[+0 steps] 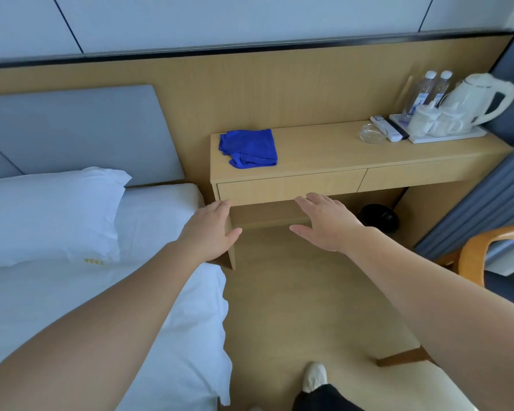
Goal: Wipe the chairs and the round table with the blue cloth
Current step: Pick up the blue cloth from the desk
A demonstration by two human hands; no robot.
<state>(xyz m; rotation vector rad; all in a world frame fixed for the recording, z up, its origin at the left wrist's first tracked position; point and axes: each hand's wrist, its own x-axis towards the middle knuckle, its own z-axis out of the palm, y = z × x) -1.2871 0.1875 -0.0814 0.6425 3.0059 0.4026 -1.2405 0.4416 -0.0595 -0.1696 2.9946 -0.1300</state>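
Left hand (211, 229) and right hand (324, 223) hovered open, empty; a loose grab might knock the cloth (250, 148) off the surface (324, 152).

A: Where's the blue cloth (248, 148)?
B: Crumpled on the desk (339, 155), left end. Kettle (478, 99) and bottles (433, 87) far right.
A: Hands?
B: The left hand (211, 232) and right hand (327, 223) are outstretched before the desk, fingers straight, holding nothing.

Cloth (248, 148) on the desk (324, 149) at left, kettle (475, 99) on a tray (450, 138) at right, bed (175, 307) left of desk.
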